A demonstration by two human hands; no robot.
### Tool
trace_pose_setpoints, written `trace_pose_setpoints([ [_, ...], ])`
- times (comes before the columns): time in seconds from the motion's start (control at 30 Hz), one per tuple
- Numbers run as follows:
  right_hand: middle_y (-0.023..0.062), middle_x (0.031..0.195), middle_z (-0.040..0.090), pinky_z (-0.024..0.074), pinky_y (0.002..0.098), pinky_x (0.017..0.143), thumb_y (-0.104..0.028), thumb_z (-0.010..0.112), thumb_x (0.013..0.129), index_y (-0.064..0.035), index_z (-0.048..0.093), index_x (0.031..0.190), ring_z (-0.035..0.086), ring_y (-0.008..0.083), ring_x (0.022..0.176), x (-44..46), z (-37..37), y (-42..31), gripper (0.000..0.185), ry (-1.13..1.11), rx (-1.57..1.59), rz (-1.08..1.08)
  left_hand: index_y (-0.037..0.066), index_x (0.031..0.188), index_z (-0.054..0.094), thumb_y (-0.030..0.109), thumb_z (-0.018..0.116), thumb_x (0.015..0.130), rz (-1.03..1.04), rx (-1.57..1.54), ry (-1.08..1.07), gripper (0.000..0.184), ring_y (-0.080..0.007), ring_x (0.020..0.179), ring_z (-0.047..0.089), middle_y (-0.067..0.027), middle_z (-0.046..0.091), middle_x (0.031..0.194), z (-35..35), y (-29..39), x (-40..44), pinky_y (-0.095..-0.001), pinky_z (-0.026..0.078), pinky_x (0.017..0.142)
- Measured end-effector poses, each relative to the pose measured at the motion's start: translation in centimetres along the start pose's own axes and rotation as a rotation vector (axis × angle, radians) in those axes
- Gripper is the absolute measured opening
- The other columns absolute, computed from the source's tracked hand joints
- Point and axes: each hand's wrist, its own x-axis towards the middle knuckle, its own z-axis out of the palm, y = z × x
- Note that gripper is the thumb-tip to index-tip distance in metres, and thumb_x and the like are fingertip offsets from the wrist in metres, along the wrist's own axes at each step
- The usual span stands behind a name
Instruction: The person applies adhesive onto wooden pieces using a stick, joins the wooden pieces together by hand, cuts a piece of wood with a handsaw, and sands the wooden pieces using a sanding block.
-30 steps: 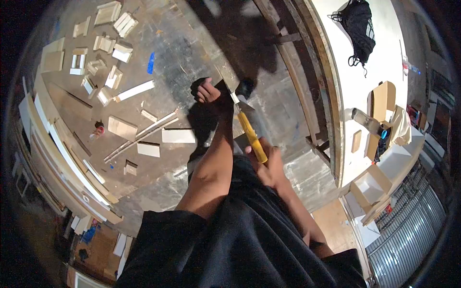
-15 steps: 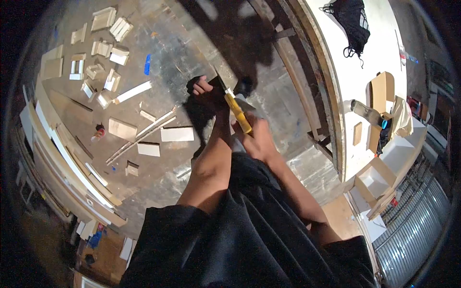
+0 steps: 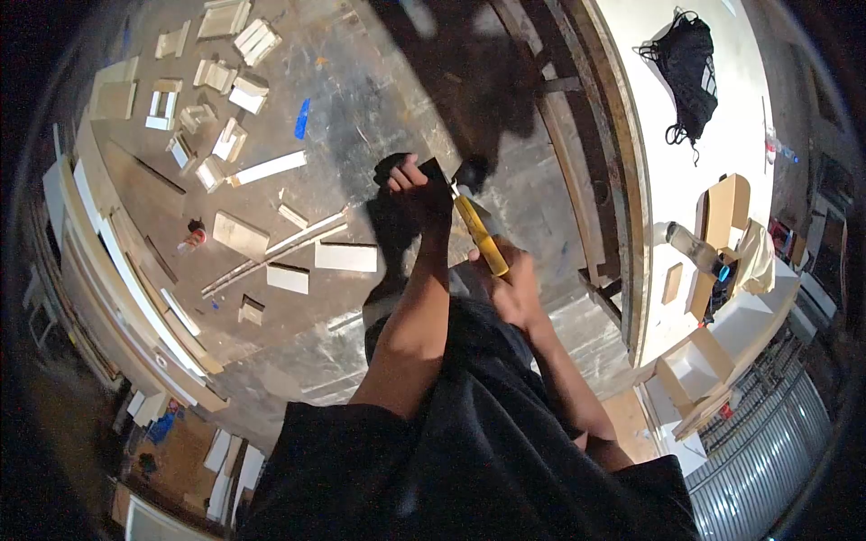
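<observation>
My right hand (image 3: pixel 512 290) is closed around a yellow-handled tool (image 3: pixel 481 236), which slants up and left to a small pale tip. The kind of tool is not plain from this angle. Past that tip, in shadow, my left hand (image 3: pixel 408 180) has its fingers curled against a dark flat piece (image 3: pixel 437 173). Shadow hides most of this piece and what it is. Both hands are in front of my body, above the concrete floor (image 3: pixel 361 117).
Several small wooden assemblies (image 3: pixel 215 76) and cut boards (image 3: pixel 346 257) lie on the floor at left. Long boards (image 3: pixel 135 261) line the left side. At right a white-topped table (image 3: pixel 663 189) holds a bottle (image 3: pixel 695 248), an open cardboard box (image 3: pixel 722 212) and a black mesh item (image 3: pixel 686 77).
The view has shifted, so the surroundings appear further right and mostly lower. The yellow tool has moved right and down with my right hand. My left hand keeps its curled grip.
</observation>
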Motion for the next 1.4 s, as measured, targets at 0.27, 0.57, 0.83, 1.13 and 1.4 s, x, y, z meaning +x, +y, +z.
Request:
trace_pose_setpoints([
  [0.27, 0.0173, 0.068, 0.055, 0.0420, 0.0388, 0.060, -0.027, 0.062, 0.092, 0.0026, 0.055, 0.084, 0.048, 0.0226, 0.063, 0.1, 0.1, 1.4, 0.031, -0.012, 0.009, -0.021, 0.020, 0.099, 0.056, 0.019, 0.057, 0.081, 0.132, 0.321, 0.039, 0.019, -0.0232, 0.085, 0.051, -0.0023, 0.051, 0.091, 2.0, -0.6, 0.6, -0.0349, 0.036, 0.072],
  [0.57, -0.0008, 0.068, 0.047, 0.0348, 0.0277, 0.057, -0.022, 0.062, 0.092, 0.0010, 0.056, 0.084, 0.041, 0.0094, 0.067, -4.8, -1.0, -0.6, 0.025, 0.059, 0.142, 0.026, 0.017, 0.102, 0.057, 0.016, 0.057, 0.080, 0.051, 0.175, 0.018, 0.022, -0.0259, 0.089, 0.050, -0.0053, 0.051, 0.093, -0.8, 0.6, 0.4, -0.0378, 0.035, 0.075],
  [0.83, 0.0152, 0.073, 0.061, 0.0445, 0.0368, 0.064, -0.020, 0.063, 0.091, 0.0052, 0.061, 0.095, 0.054, 0.0164, 0.070, -5.8, -1.3, 0.0, 0.025, 0.076, 0.100, -0.065, 0.015, 0.092, 0.056, 0.022, 0.063, 0.075, 0.019, 0.144, 0.002, 0.020, -0.0303, 0.091, 0.049, -0.0070, 0.050, 0.097, 0.6, -0.1, -0.1, -0.0427, 0.036, 0.077],
  [1.13, 0.0031, 0.070, 0.051, 0.0388, 0.0288, 0.060, -0.026, 0.064, 0.092, 0.0033, 0.056, 0.087, 0.046, 0.0099, 0.071, -6.5, -1.7, -0.1, 0.031, 0.014, 0.125, 0.057, 0.013, 0.088, 0.059, 0.025, 0.065, 0.072, 0.123, 0.174, -0.008, 0.021, -0.0302, 0.097, 0.049, -0.0066, 0.051, 0.105, 0.1, -0.3, -0.1, -0.0431, 0.036, 0.079],
  [1.4, 0.0027, 0.069, 0.051, 0.0389, 0.0286, 0.061, -0.026, 0.063, 0.092, 0.0030, 0.056, 0.090, 0.046, 0.0099, 0.068, -7.6, -1.2, 1.2, 0.030, 0.101, 0.135, 0.014, 0.012, 0.085, 0.060, 0.019, 0.071, 0.064, 0.120, 0.149, -0.042, 0.025, -0.0310, 0.098, 0.048, -0.0071, 0.050, 0.105, 0.0, -0.1, -0.5, -0.0455, 0.036, 0.080],
])
